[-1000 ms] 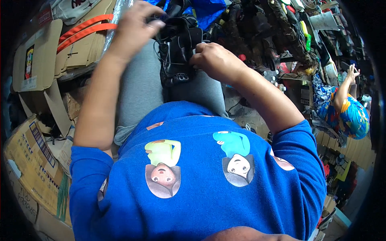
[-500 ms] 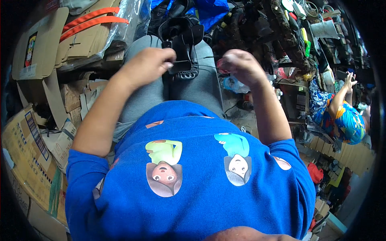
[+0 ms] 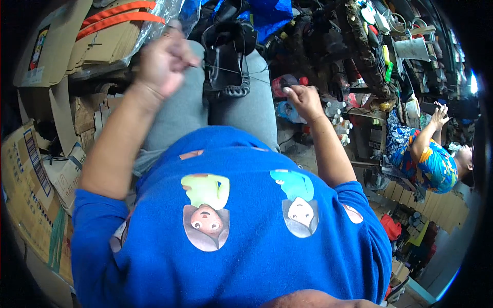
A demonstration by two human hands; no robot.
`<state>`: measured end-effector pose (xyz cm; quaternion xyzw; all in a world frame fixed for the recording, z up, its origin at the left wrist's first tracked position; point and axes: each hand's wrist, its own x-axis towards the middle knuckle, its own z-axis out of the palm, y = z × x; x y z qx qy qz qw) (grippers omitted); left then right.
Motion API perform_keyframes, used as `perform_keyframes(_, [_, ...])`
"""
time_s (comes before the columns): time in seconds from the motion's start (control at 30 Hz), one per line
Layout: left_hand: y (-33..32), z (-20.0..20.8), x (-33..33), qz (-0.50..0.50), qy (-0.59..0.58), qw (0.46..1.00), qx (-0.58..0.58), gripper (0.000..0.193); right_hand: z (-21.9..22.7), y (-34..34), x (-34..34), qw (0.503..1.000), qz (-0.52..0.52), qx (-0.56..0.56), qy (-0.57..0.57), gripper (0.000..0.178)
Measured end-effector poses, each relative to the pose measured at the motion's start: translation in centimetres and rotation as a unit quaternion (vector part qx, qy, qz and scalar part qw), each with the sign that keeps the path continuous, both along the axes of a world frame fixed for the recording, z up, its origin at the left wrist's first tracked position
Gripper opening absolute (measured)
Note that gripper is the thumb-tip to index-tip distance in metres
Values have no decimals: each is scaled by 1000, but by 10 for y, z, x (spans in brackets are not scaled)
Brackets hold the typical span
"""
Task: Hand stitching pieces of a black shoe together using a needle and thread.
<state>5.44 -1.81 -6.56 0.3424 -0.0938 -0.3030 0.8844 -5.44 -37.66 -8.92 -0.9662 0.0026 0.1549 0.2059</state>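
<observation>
Since half a second ago the left hand [image 3: 163,60] has risen toward the upper left of the frame, its fingers pinched shut on a thin thread [image 3: 222,69] now drawn taut from the black shoe [image 3: 226,59] lying on the lap at upper centre; a stitch seems to be pulling tight. The right hand [image 3: 304,99] has left the shoe and hangs loosely curled, holding nothing I can make out, though it is small. Flattened cardboard boxes [image 3: 36,169] at the left edge show no contents.
</observation>
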Motion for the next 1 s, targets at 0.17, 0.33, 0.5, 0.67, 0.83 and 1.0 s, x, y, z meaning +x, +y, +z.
perform_keyframes(0.17, [-6, 30, -24, 153, 84, 979, 103, 31, -36, -14, -13, 993, -18, 39, -113, 38])
perform_keyframes(0.33, [100, 54, -6, -121, -156, 745, 637, 28, -36, -36, -21, 759, -337, 554, 61, 61])
perform_keyframes(0.5, [85, 54, -15, 168, -212, 802, 533, 40, -64, -74, -37, 704, -495, 508, 49, 66])
perform_keyframes(0.67, [-50, 37, 6, 31, -468, 685, 558, 66, -34, -31, -24, 788, -416, 453, 47, 56])
perform_keyframes(0.83, [-103, 23, 41, -107, -467, 606, 635, 68, -6, -2, -30, 861, -305, 407, 25, 48])
perform_keyframes(1.0, [-87, 19, 58, -215, -427, 683, 553, 50, 1, 5, -34, 863, -308, 398, 29, 42])
